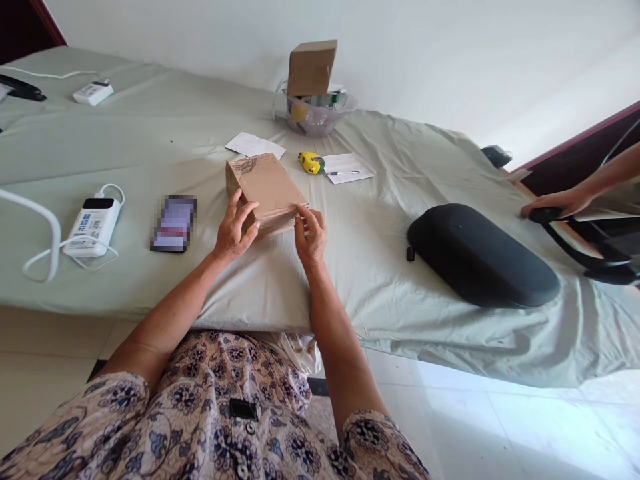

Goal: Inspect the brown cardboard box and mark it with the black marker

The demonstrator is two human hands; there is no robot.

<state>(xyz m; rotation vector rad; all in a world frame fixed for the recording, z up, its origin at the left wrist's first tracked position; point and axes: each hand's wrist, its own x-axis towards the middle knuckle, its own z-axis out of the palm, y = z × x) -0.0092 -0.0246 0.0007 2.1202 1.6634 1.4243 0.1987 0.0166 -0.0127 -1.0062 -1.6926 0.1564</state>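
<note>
A closed cardboard box (267, 183) lies on the cloth in front of me, with dark scribble-like marks on its far left corner. At its near left edge is my left hand (234, 230), its thumb on the front side and its fingers on the top and left edge. My right hand (311, 235) pinches the near right corner between thumb and fingertips. Beyond the box lie a folded white paper (255, 145), a yellow tape measure (311, 162) and a pen (345, 173) on another white sheet (357, 165).
A phone (174, 223) and a white power bank (93, 227) with cables lie left. Behind, a clear plastic basket (320, 121) holds another cardboard box (313, 67). A black case (483, 257) sits right. Another person's hand (563, 201) grips a black strap-like object (570, 243).
</note>
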